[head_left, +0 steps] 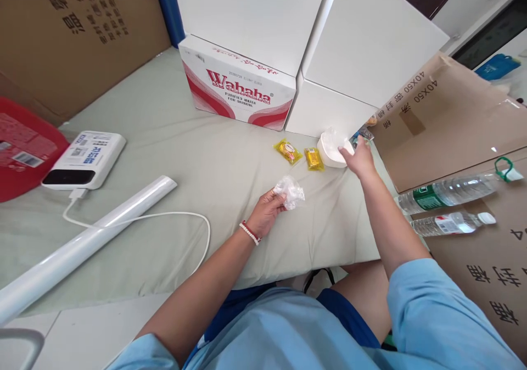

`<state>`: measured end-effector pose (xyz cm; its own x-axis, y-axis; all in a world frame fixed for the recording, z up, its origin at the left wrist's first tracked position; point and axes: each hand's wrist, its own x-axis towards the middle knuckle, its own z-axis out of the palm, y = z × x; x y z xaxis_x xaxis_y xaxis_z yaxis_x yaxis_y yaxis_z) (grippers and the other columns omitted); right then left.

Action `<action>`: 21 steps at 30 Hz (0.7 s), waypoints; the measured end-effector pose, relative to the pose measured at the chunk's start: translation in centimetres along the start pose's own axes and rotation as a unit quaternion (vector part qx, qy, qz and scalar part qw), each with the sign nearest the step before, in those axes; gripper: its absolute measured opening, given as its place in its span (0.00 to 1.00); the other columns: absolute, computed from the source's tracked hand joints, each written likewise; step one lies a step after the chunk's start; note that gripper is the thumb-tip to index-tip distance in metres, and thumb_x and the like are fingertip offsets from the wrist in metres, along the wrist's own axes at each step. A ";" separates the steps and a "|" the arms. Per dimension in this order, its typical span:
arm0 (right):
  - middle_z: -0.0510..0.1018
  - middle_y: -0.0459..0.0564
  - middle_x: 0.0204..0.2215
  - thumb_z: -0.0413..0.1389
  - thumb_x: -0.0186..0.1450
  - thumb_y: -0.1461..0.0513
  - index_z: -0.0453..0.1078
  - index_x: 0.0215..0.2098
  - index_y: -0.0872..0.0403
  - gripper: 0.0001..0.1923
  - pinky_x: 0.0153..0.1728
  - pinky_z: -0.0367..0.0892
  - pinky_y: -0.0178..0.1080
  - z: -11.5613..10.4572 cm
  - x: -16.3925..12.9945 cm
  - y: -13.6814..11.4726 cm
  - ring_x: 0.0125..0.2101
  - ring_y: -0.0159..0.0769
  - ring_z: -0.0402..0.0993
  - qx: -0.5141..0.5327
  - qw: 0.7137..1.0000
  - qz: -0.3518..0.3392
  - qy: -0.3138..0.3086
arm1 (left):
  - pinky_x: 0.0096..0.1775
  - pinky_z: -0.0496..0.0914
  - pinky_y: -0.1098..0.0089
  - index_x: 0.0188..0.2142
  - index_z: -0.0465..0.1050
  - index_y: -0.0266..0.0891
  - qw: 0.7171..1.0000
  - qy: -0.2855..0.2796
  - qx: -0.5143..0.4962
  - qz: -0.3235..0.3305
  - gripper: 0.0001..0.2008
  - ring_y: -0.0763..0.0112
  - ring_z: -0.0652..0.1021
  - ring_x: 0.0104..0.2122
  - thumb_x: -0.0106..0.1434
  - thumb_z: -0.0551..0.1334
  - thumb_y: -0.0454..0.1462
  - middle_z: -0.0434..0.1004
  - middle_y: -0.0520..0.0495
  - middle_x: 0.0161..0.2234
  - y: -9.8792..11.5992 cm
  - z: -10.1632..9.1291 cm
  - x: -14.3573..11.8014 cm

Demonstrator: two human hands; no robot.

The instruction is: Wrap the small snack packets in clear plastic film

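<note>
My left hand (269, 211) is closed on a crumpled piece of clear plastic wrap (290, 192), held just above the cloth-covered surface. Farther right, my right hand (359, 156) grips the right side of a small white bowl (329, 156), its thumb over the rim and the other fingers partly hidden. Thin clear plastic (336, 138) sits in the bowl. Left of the bowl lie two small yellow packets, one (314, 159) close beside it and the other (287, 151) a little farther off.
Behind stand a Wahaha water carton (239, 90) and white boxes (329, 104). A power bank (84, 158), its white cable (164, 214) and a white tube (99, 233) lie left. Water bottles (457, 189) and cardboard (436, 117) are right. A red container (28, 150) is far left.
</note>
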<state>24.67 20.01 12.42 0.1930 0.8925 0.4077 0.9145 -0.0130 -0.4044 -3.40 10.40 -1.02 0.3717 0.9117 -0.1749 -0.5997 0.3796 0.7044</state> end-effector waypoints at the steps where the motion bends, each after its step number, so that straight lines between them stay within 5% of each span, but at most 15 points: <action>1: 0.73 0.69 0.57 0.63 0.61 0.49 0.67 0.61 0.59 0.35 0.56 0.68 0.56 1.0 -1.0 -0.2 0.55 0.54 0.71 0.036 0.999 0.024 -0.021 | 0.39 0.70 0.69 0.41 0.76 0.39 1.000 0.001 0.001 0.004 0.24 0.70 0.76 0.35 0.51 0.77 0.48 0.79 0.50 0.36 0.1 0.1 0.0; 3: 0.75 0.63 0.56 0.63 0.61 0.46 0.70 0.57 0.54 0.32 0.52 0.71 0.53 2.9 -4.5 -1.4 0.53 0.50 0.73 0.169 0.980 0.070 -0.081 | 0.38 0.70 0.70 0.40 0.73 0.40 1.000 0.005 0.005 0.012 0.24 0.72 0.76 0.34 0.50 0.77 0.48 0.77 0.52 0.35 0.2 0.3 -0.1; 6: 0.80 0.53 0.42 0.63 0.61 0.43 0.74 0.49 0.51 0.26 0.43 0.74 0.46 4.8 -10.9 -3.9 0.41 0.42 0.76 0.363 0.869 0.113 -0.318 | 0.36 0.69 0.71 0.37 0.68 0.41 1.000 0.008 0.014 0.018 0.25 0.73 0.75 0.32 0.50 0.77 0.49 0.76 0.54 0.33 0.3 0.5 -0.3; 8: 0.79 0.48 0.35 0.65 0.60 0.46 0.75 0.45 0.51 0.22 0.39 0.72 0.42 5.4 -14.0 -5.2 0.35 0.38 0.75 0.406 0.823 0.111 -0.381 | 0.36 0.70 0.71 0.39 0.67 0.41 0.999 0.016 0.022 0.019 0.25 0.73 0.74 0.32 0.51 0.76 0.49 0.75 0.54 0.33 0.2 0.5 -0.3; 9: 0.77 0.46 0.32 0.65 0.60 0.49 0.74 0.41 0.51 0.18 0.37 0.71 0.40 5.5 -15.0 -5.6 0.32 0.36 0.73 0.403 0.831 0.106 -0.369 | 0.37 0.70 0.71 0.41 0.67 0.42 0.999 0.030 0.029 0.025 0.26 0.72 0.75 0.33 0.52 0.76 0.50 0.75 0.53 0.34 0.1 0.6 -0.3; 14: 0.71 0.45 0.27 0.59 0.64 0.57 0.69 0.28 0.50 0.08 0.33 0.62 0.37 5.1 -16.2 -6.1 0.29 0.35 0.66 0.214 0.958 0.033 -0.187 | 0.46 0.72 0.67 0.54 0.66 0.44 0.982 0.095 0.121 0.111 0.33 0.62 0.74 0.53 0.54 0.75 0.50 0.71 0.43 0.54 -0.4 0.5 -0.3; 17: 0.74 0.46 0.29 0.58 0.66 0.57 0.72 0.32 0.50 0.07 0.33 0.61 0.38 4.4 -16.5 -6.2 0.30 0.35 0.66 0.212 0.955 0.006 -0.207 | 0.51 0.69 0.66 0.56 0.68 0.43 0.964 0.094 0.199 0.150 0.40 0.60 0.73 0.54 0.45 0.79 0.42 0.71 0.43 0.55 -0.3 0.4 -0.3; 21: 0.70 0.42 0.24 0.62 0.65 0.52 0.73 0.35 0.51 0.11 0.29 0.60 0.36 3.6 -17.1 -5.6 0.25 0.31 0.63 0.372 0.898 0.141 -0.189 | 0.38 0.68 0.70 0.41 0.73 0.40 0.975 0.125 0.151 0.104 0.22 0.70 0.74 0.35 0.47 0.75 0.39 0.74 0.52 0.35 0.0 -0.2 0.1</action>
<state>14.98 6.49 4.75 0.1170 0.9920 -0.0471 0.3307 -0.0837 -0.9400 -3.48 10.49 -1.20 0.0563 0.9882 -0.1423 -0.3942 0.1530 0.9062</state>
